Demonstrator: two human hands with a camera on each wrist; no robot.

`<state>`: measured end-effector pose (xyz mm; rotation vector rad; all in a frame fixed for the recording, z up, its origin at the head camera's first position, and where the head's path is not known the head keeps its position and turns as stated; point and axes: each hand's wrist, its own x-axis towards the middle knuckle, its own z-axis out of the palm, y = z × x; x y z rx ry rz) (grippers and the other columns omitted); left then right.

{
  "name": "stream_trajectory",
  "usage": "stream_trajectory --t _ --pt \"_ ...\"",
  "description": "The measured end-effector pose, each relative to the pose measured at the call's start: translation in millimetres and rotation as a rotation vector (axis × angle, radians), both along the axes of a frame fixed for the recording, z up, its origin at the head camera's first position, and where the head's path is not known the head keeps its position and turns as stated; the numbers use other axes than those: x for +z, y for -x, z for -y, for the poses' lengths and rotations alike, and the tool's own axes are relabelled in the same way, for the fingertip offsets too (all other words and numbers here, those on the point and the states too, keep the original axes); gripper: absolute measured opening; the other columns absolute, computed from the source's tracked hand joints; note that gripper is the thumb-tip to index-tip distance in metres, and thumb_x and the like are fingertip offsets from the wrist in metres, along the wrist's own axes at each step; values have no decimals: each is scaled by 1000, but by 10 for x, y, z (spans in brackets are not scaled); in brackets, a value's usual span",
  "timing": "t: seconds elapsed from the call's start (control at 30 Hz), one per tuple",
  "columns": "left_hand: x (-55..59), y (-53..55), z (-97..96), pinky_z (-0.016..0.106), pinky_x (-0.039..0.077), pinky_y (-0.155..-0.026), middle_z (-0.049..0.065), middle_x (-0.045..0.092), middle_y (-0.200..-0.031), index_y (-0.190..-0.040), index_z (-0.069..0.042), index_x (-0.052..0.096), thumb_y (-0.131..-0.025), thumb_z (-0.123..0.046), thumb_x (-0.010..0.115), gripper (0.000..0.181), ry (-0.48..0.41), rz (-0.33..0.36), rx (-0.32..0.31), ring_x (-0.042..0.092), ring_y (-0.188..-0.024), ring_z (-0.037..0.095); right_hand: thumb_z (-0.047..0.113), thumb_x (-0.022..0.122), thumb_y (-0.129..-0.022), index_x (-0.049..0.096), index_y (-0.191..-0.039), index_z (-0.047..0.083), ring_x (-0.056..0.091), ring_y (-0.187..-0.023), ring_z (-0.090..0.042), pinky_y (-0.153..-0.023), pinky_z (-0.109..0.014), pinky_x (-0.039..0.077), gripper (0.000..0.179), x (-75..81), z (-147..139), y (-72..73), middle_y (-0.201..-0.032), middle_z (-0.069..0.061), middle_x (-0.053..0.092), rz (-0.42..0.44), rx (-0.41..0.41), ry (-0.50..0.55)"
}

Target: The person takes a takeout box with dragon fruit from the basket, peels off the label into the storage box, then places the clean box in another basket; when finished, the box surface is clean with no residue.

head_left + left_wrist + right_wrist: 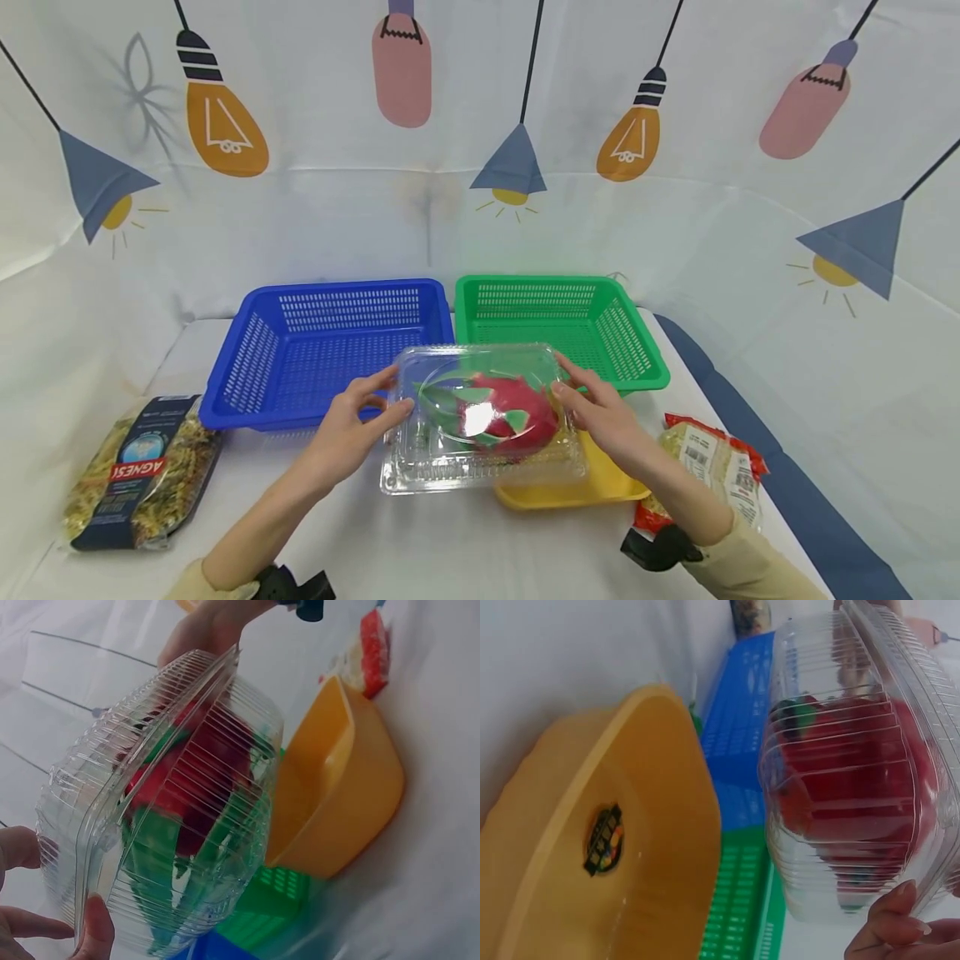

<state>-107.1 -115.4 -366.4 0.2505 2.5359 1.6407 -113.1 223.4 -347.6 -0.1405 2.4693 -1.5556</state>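
A clear plastic clamshell box [420, 477], its lid down, is held in the air above the table, tilted toward me. Through the plastic show a red dragon fruit [521, 408] with green tips and a long green piece [442, 404] whose kind is unclear. My left hand [356, 422] grips the box's left edge between thumb and fingers; the left wrist view shows the thumb on the rim. On the opposite edge, my right hand [603, 414] pinches the rim. Beneath the box's right part sits a yellow basin [600, 483], with a dark label inside in the right wrist view.
At the back stand a blue basket [352, 308] on the left and a green basket [540, 298] beside it. A pasta bag [138, 479] lies at far left. Partly behind my right forearm lies a red-edged food bag [708, 458]. A printed cloth [322, 225] hangs behind.
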Motion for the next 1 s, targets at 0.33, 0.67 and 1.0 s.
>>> stream_trajectory --t 0.33,0.67,1.0 --pt "-12 212 -247 31 47 -78 18 49 -137 -153 -7 39 -98 -30 65 65 -43 13 -17 54 -118 32 32 48 -106 29 -158 15 40 -135 -39 -105 -49 44 58 77 -178 108 -147 -23 36 -18 -39 32" --pt "-25 351 -449 30 46 -76 17 47 -134 -154 -4 37 -98 -26 65 66 -96 22 -23 50 -114 29 34 46 -107 26 -159 12 18 -150 -43 -114 -65 22 60 124 -330 195 -165 -19 16 6 -44 27" --pt "-50 504 -630 28 47 -66 17 47 -137 -154 -6 36 -98 -25 65 66 -148 46 -12 52 -104 24 35 46 -107 22 -160 13 21 -148 -42 -109 -59 33 62 99 -444 352 -166 -18 15 4 -76 39"
